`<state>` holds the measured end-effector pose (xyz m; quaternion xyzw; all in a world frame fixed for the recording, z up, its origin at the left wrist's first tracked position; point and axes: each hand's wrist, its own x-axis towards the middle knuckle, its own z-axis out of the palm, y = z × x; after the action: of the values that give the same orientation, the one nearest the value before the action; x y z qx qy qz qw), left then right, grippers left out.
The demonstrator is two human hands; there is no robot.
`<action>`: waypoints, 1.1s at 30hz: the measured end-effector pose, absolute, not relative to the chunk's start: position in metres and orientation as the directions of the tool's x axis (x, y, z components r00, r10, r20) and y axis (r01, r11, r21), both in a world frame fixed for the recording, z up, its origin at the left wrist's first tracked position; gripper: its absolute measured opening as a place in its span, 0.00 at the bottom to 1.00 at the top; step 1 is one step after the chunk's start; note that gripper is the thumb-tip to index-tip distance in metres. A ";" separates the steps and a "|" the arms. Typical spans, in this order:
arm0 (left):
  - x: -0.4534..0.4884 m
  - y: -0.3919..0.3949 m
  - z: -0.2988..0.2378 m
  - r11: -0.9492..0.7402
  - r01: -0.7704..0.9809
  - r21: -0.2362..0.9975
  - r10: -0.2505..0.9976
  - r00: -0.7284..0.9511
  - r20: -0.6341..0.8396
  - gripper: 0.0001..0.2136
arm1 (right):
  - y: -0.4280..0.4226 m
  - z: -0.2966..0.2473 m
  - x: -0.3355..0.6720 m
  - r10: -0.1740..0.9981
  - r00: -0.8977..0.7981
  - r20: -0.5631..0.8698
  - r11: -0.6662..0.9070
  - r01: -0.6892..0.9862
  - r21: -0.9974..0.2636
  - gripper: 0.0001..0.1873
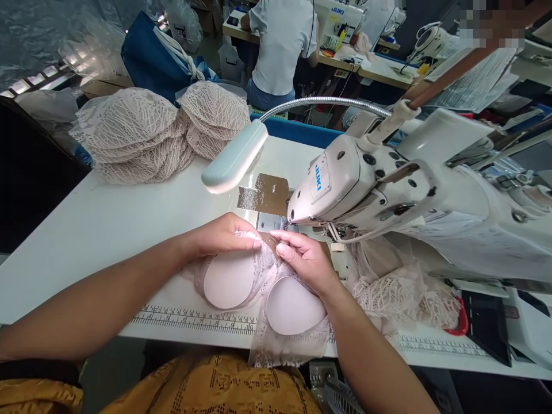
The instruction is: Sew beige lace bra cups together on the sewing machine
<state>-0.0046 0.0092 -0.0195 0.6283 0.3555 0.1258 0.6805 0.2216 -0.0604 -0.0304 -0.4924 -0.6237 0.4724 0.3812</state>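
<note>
A pale pink lace bra with smooth moulded cups lies at the table's front edge, inner side of the cups up. Part of its lace hangs over the edge. My left hand is closed on the lace along the top of the left cup, thumb on top. Above the right cup, my right hand pinches the bra's upper edge near the centre. A thin dark sliver shows by its fingertips, too small to name. Just beyond both hands are the needle area and metal plate of a white sewing machine.
Stacked lace pieces stand at the back left of the white table. A lamp overhangs the middle. More lace lies right of my right arm, near a dark phone-like slab. A co-worker sits beyond.
</note>
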 end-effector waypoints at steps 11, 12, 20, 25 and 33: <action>-0.002 0.010 -0.021 0.128 0.247 0.960 0.588 0.761 -0.274 0.16 | -0.060 -0.020 0.208 0.963 -0.266 -0.044 0.029 0.264 -0.964 0.11; -0.002 0.010 -0.020 0.128 0.246 0.961 0.581 0.766 -0.274 0.16 | -0.060 -0.020 0.207 0.964 -0.264 -0.032 0.042 0.271 -0.962 0.10; 0.000 0.007 -0.016 0.101 0.235 0.967 0.583 0.774 -0.249 0.12 | -0.060 -0.019 0.202 0.969 -0.246 0.017 0.081 0.253 -0.964 0.06; 0.000 0.007 -0.016 0.122 0.243 0.962 0.569 0.777 -0.268 0.15 | -0.060 -0.020 0.202 0.975 -0.221 0.029 0.093 0.286 -0.954 0.05; 0.000 0.008 -0.017 0.137 0.257 0.957 0.577 0.764 -0.288 0.14 | -0.059 -0.021 0.207 0.960 -0.278 -0.047 0.022 0.239 -0.971 0.09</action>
<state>0.0003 0.0078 -0.0167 0.6463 0.3227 0.1173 0.6814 0.2074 -0.0588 -0.0210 -0.4838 -0.6194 0.5051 0.3566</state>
